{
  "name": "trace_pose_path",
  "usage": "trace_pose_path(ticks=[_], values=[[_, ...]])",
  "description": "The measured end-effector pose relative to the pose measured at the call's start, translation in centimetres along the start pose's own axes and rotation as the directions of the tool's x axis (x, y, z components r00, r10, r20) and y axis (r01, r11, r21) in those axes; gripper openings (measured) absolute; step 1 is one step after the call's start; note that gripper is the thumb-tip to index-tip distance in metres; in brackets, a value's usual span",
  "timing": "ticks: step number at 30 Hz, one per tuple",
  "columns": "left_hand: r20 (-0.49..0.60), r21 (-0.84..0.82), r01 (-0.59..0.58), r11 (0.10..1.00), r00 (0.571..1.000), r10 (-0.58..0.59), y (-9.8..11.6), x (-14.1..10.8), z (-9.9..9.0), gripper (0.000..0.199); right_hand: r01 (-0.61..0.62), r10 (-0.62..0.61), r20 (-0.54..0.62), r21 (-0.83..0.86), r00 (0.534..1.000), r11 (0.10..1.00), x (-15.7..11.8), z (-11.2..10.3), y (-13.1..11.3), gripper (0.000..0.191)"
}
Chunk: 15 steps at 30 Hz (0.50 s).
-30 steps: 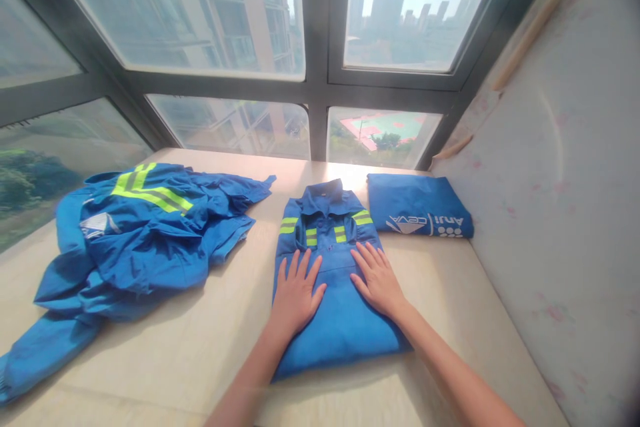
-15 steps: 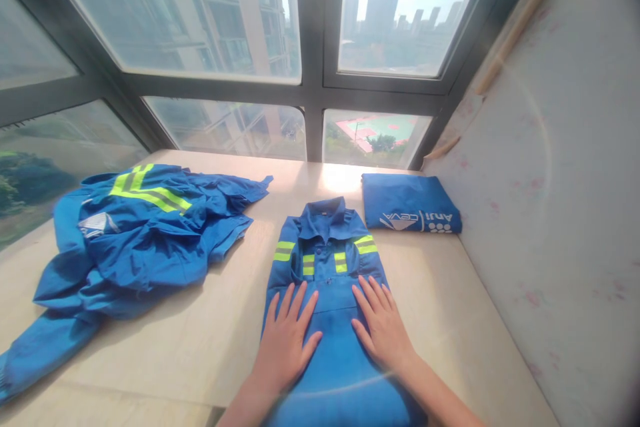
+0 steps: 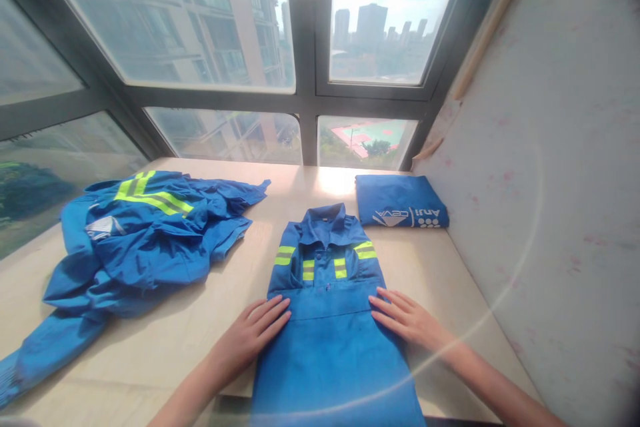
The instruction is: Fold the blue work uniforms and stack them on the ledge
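A blue work jacket (image 3: 330, 340) with yellow-green reflective bands lies front up before me. Its sleeves are tucked in and its collar points at the window. Its lower part is turned up across the chest, below the two banded pockets. My left hand (image 3: 257, 323) rests at the jacket's left edge, fingers stretched over the cloth. At the opposite edge, my right hand (image 3: 407, 317) lies with its fingers extended and slightly apart. Both thumbs are hidden, so whether they reach under the cloth does not show. The jacket's near end runs out of view.
A second blue jacket (image 3: 150, 247) lies crumpled at the left, one sleeve reaching toward me. A folded blue garment (image 3: 400, 200) with white lettering sits at the back right by the wall (image 3: 565, 180). Framed windows rise behind the pale wooden surface (image 3: 200, 347).
Both my hands have moved outward, from flat on the middle of the jacket to its left and right edges. The view has shifted slightly; the other garments lie as before.
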State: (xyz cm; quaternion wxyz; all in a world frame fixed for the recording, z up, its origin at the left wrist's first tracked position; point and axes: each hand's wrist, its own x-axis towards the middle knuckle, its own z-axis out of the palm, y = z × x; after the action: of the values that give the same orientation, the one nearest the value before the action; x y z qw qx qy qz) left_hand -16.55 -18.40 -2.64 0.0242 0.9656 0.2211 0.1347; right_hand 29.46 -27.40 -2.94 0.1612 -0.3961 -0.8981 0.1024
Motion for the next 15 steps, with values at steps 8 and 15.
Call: trace_pose_path(ticks=[8,15], values=[[0.111,-0.121,-0.081,0.989,0.989,0.094,-1.4,3.4,-2.7,0.068,0.137,-0.138,0.031,0.027,0.990,0.990,2.0,-2.4,1.0,0.058],[0.205,-0.447,0.079,0.891,0.979,0.016,-3.1,4.7,-2.8,0.048,0.083,-0.102,0.104,0.172,0.989,0.982,3.0,-2.9,2.3,0.048]])
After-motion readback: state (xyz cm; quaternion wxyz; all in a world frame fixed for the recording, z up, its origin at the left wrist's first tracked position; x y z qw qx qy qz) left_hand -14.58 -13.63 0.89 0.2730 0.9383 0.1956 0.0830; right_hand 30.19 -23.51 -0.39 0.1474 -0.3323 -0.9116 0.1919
